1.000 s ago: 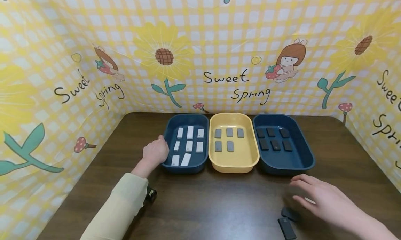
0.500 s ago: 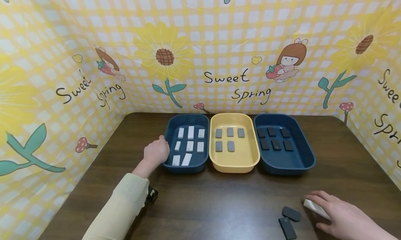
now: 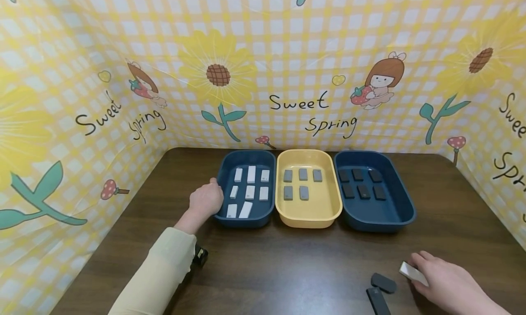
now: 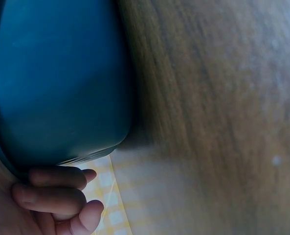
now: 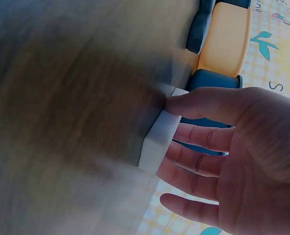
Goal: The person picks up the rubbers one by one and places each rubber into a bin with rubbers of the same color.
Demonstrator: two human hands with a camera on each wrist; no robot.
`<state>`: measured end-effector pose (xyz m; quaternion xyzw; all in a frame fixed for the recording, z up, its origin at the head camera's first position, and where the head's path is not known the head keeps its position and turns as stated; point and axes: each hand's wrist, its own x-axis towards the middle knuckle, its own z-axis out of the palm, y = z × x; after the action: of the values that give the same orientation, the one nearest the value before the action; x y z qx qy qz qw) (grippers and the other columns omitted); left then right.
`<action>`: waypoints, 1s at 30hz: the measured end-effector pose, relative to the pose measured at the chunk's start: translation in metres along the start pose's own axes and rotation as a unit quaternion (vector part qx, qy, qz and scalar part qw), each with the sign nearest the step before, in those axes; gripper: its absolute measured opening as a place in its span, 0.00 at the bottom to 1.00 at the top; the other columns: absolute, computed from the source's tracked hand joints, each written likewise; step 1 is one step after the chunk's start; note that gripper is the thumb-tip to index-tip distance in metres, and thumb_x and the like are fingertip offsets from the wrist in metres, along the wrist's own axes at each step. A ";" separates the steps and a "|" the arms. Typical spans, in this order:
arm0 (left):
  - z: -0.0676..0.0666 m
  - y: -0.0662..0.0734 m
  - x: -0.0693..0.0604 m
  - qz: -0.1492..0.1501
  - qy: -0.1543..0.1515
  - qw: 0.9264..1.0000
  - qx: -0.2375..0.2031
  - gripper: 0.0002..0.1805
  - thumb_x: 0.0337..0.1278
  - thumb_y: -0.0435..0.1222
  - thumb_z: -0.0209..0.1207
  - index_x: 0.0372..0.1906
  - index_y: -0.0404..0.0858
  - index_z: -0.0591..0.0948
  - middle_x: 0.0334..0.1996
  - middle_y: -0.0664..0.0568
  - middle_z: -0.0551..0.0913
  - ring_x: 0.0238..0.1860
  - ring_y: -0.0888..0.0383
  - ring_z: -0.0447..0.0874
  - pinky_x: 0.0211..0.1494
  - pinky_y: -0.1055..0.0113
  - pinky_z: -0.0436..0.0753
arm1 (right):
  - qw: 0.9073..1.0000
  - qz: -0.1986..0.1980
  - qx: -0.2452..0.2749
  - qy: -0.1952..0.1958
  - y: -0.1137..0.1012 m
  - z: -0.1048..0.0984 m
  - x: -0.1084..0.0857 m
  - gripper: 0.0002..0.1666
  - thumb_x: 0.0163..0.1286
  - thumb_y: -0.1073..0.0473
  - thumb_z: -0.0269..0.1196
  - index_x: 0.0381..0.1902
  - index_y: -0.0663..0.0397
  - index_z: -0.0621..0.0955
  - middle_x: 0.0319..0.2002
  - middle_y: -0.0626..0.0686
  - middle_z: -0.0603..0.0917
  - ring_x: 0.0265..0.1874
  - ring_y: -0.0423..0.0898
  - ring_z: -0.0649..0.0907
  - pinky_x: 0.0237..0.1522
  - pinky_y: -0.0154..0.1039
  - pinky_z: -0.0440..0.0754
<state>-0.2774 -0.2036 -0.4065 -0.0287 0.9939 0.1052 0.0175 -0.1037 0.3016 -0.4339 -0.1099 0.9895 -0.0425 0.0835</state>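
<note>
In the head view, my left hand [image 3: 205, 198] holds the left side of the left dark-blue tray [image 3: 246, 223]. The left wrist view shows its fingers curled against the tray's wall [image 4: 61, 73]; the thumb is hidden there. Low on the right, my right hand [image 3: 445, 278] pinches a white rectangular block [image 3: 412, 274] between thumb and fingers, just above the table. The right wrist view shows the thumb across one face of this block [image 5: 159, 139]. Left of that hand lie a dark rounded piece [image 3: 384, 283] and a dark rectangular block [image 3: 377, 300], touching or nearly touching.
Several white blocks [image 3: 251, 174] lie in the left tray. Beside it stands a yellow tray [image 3: 308, 217] with several grey blocks [image 3: 303, 174]. A second dark-blue tray [image 3: 380, 217], holding several black blocks [image 3: 363, 191], is on the right. Patterned cloth [image 3: 296, 55] surrounds the brown table [image 3: 287, 260].
My right hand has moved right and down to the white block, taken hold of it and raised it slightly. My left hand has stayed at the tray.
</note>
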 end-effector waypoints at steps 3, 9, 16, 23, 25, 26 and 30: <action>0.000 0.000 0.000 0.001 0.001 1.000 -0.001 0.26 0.73 0.39 0.42 0.63 0.21 0.64 0.40 0.31 0.80 0.33 0.42 0.79 0.38 0.46 0.80 | 1.000 -0.003 0.003 0.009 0.000 -0.001 0.000 0.16 0.51 0.60 0.73 0.34 0.47 0.78 0.27 0.43 0.72 0.22 0.40 0.71 0.23 0.42 0.72; 0.000 0.000 0.000 0.004 0.003 1.000 -0.001 0.26 0.73 0.39 0.42 0.63 0.21 0.64 0.39 0.32 0.80 0.31 0.43 0.79 0.37 0.48 0.80 | 1.000 -0.008 0.000 0.003 -0.002 -0.006 0.001 0.16 0.51 0.58 0.74 0.34 0.48 0.78 0.28 0.43 0.73 0.22 0.40 0.71 0.23 0.42 0.72; 0.000 0.000 0.001 0.000 -0.004 1.000 -0.002 0.26 0.73 0.39 0.42 0.63 0.22 0.64 0.38 0.32 0.79 0.31 0.43 0.79 0.37 0.48 0.80 | 0.999 -0.027 -0.008 0.022 -0.012 -0.020 0.001 0.19 0.49 0.55 0.75 0.36 0.47 0.78 0.30 0.43 0.74 0.22 0.39 0.72 0.23 0.41 0.72; 0.000 -0.002 0.002 0.000 -0.005 1.000 -0.005 0.26 0.73 0.39 0.42 0.63 0.22 0.64 0.38 0.33 0.79 0.30 0.44 0.78 0.36 0.49 0.80 | 0.995 -0.082 0.001 0.054 -0.029 -0.036 0.002 0.18 0.50 0.53 0.75 0.36 0.41 0.78 0.30 0.37 0.73 0.22 0.33 0.70 0.22 0.36 0.72; 0.000 -0.001 0.002 -0.001 -0.003 1.000 -0.004 0.26 0.73 0.39 0.42 0.63 0.22 0.64 0.37 0.33 0.79 0.30 0.44 0.78 0.36 0.50 0.80 | 0.993 -0.097 0.006 0.068 -0.034 -0.042 0.003 0.17 0.50 0.53 0.75 0.35 0.38 0.78 0.30 0.35 0.73 0.22 0.31 0.69 0.22 0.34 0.72; 0.000 -0.001 0.002 -0.001 -0.003 1.000 -0.004 0.26 0.73 0.39 0.42 0.63 0.22 0.64 0.37 0.33 0.79 0.30 0.44 0.78 0.36 0.50 0.80 | 0.992 -0.103 0.010 0.072 -0.037 -0.045 0.005 0.17 0.51 0.53 0.75 0.35 0.38 0.78 0.30 0.35 0.73 0.22 0.31 0.69 0.22 0.34 0.72; 0.001 0.000 0.001 -0.006 -0.010 1.000 -0.004 0.26 0.73 0.40 0.42 0.64 0.22 0.63 0.38 0.33 0.79 0.30 0.44 0.78 0.37 0.49 0.80 | 0.986 -0.132 0.017 0.104 -0.050 -0.056 0.011 0.17 0.52 0.54 0.74 0.36 0.36 0.78 0.31 0.34 0.73 0.22 0.31 0.69 0.23 0.33 0.72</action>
<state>-0.2788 -0.2039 -0.4072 -0.0333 0.9930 0.1095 0.0280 -0.1137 0.2543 -0.3755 -0.2328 0.9688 -0.0811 -0.0243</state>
